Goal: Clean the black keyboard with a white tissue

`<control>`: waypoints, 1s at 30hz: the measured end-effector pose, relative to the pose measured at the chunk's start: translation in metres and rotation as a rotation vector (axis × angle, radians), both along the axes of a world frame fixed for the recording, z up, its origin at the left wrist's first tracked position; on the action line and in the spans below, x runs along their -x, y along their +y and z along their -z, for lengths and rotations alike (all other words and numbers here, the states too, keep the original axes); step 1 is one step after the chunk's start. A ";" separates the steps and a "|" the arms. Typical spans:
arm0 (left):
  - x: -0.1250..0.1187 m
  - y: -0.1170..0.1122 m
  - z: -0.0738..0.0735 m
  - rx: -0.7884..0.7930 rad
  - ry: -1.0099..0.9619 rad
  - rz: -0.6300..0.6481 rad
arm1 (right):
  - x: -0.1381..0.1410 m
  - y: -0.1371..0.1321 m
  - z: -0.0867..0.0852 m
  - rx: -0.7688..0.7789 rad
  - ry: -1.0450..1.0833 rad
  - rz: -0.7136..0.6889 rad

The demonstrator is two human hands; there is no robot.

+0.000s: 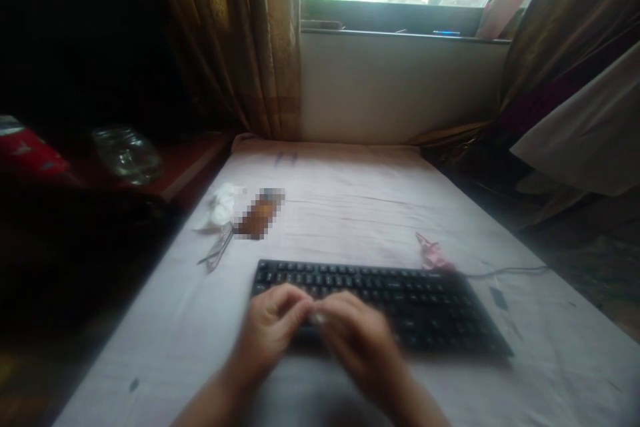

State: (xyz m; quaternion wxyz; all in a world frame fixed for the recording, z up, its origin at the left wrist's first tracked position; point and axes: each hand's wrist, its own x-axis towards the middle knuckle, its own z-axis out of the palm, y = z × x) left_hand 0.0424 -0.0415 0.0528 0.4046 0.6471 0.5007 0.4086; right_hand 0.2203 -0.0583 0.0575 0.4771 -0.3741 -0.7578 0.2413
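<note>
Over the front left part of a black keyboard (430, 310), my two hands meet at the fingertips. My left hand (273, 323) is closed in a pinch, thumb against the curled fingers. My right hand (363, 333) is closed too, its fingers bent toward the left fingertips. A tiny pale spot shows where they meet, too blurred to name. The keyboard lies at a slight angle on a pale cloth (350, 227), and the hands hide some of its left keys.
Left of the keyboard lie scissors or tweezers (220, 248), a crumpled white wad (225, 203) and a pixelated brown item (259, 215). A pink crumpled cloth (434, 255) touches the keyboard's back edge, near its cable (510, 271). A clear jar (129, 155) stands far left.
</note>
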 end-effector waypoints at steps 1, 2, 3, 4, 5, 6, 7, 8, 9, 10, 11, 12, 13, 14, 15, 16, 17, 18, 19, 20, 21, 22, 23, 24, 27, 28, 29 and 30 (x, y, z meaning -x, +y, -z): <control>0.003 0.001 -0.001 0.018 0.003 0.020 | 0.000 0.001 -0.002 -0.001 -0.034 -0.005; 0.006 0.003 -0.001 0.026 0.012 0.032 | 0.000 0.003 -0.003 -0.001 -0.074 -0.005; 0.011 0.005 -0.001 0.026 0.026 0.025 | -0.001 0.007 -0.004 -0.002 -0.115 -0.001; 0.018 0.009 -0.001 0.018 0.045 -0.006 | -0.003 0.011 -0.005 -0.003 -0.153 0.006; 0.027 0.013 0.000 0.001 0.071 -0.065 | -0.004 0.017 -0.006 -0.002 -0.188 0.017; 0.036 0.017 0.002 -0.010 0.101 -0.144 | -0.006 0.025 -0.007 0.001 -0.220 0.029; 0.046 0.023 0.005 -0.014 0.142 -0.225 | -0.006 0.033 -0.008 0.011 -0.252 0.042; 0.056 0.028 0.009 -0.020 0.186 -0.301 | -0.005 0.043 -0.009 0.023 -0.292 0.048; 0.066 0.033 0.014 -0.021 0.232 -0.354 | -0.002 0.054 -0.010 0.036 -0.336 0.045; 0.074 0.038 0.019 -0.035 0.277 -0.381 | 0.003 0.065 -0.010 0.051 -0.387 0.041; 0.080 0.042 0.024 -0.042 0.307 -0.348 | 0.010 0.075 -0.010 0.061 -0.441 0.037; 0.084 0.045 0.028 -0.054 0.329 -0.309 | 0.019 0.085 -0.011 0.076 -0.508 0.030; 0.086 0.047 0.032 -0.058 0.338 -0.280 | 0.028 0.093 -0.011 0.090 -0.575 0.018; 0.087 0.048 0.035 -0.058 0.342 -0.245 | 0.038 0.101 -0.011 0.102 -0.643 0.003; 0.087 0.048 0.038 -0.058 0.344 -0.216 | 0.048 0.107 -0.011 0.107 -0.701 -0.018; 0.086 0.047 0.039 -0.057 0.344 -0.190 | 0.056 0.111 -0.011 0.105 -0.748 -0.042; 0.086 0.046 0.040 -0.057 0.347 -0.162 | 0.063 0.115 -0.010 0.097 -0.790 -0.068; 0.085 0.045 0.041 -0.060 0.351 -0.136 | 0.068 0.117 -0.010 0.085 -0.825 -0.093; 0.086 0.044 0.041 -0.064 0.357 -0.113 | 0.072 0.119 -0.010 0.070 -0.856 -0.116; 0.086 0.044 0.042 -0.069 0.365 -0.093 | 0.074 0.120 -0.011 0.057 -0.884 -0.137; 0.088 0.043 0.043 -0.073 0.373 -0.077 | 0.074 0.120 -0.012 0.048 -0.907 -0.157; 0.089 0.043 0.044 -0.075 0.381 -0.067 | 0.073 0.120 -0.013 0.044 -0.922 -0.174; 0.090 0.044 0.045 -0.075 0.387 -0.063 | 0.071 0.120 -0.014 0.046 -0.930 -0.190; 0.092 0.044 0.047 -0.075 0.390 -0.061 | 0.068 0.120 -0.016 0.052 -0.934 -0.206; 0.093 0.045 0.050 -0.076 0.388 -0.065 | 0.057 0.122 -0.022 0.082 -0.941 -0.242; 0.093 0.045 0.051 -0.078 0.385 -0.067 | 0.054 0.123 -0.024 0.092 -0.946 -0.251; 0.093 0.045 0.051 -0.079 0.381 -0.070 | 0.051 0.123 -0.025 0.099 -0.951 -0.258; 0.092 0.045 0.051 -0.082 0.377 -0.073 | 0.049 0.124 -0.026 0.104 -0.956 -0.262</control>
